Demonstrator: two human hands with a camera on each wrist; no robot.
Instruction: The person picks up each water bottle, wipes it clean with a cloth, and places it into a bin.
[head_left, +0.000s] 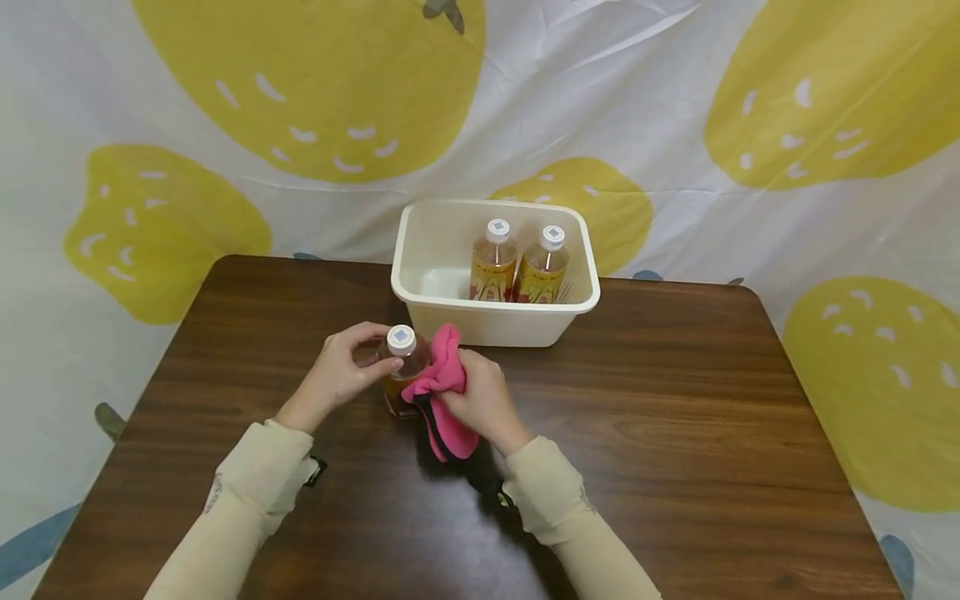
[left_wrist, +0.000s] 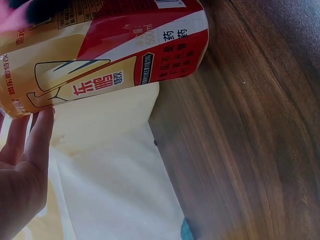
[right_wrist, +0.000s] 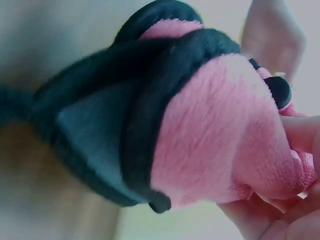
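In the head view my left hand [head_left: 337,371] grips a plastic drink bottle [head_left: 412,364] around its upper part, thumb just below the white cap. The bottle stands close to upright over the table. Its yellow and red label [left_wrist: 115,60] fills the top of the left wrist view. My right hand [head_left: 486,398] clutches a bunched pink cloth [head_left: 454,429] with black edging against the bottle's right side. Seen from the right wrist, the fluffy cloth [right_wrist: 215,125] hangs in folds from the fingers and shows a grey-blue patch.
Behind the hands, a cream plastic bin [head_left: 495,323] stands at the back of the dark wooden table [head_left: 675,417]. Two similar capped bottles, one [head_left: 492,267] beside the other [head_left: 543,271], stand in its right half. A lemon-print curtain [head_left: 585,100] hangs behind the table.
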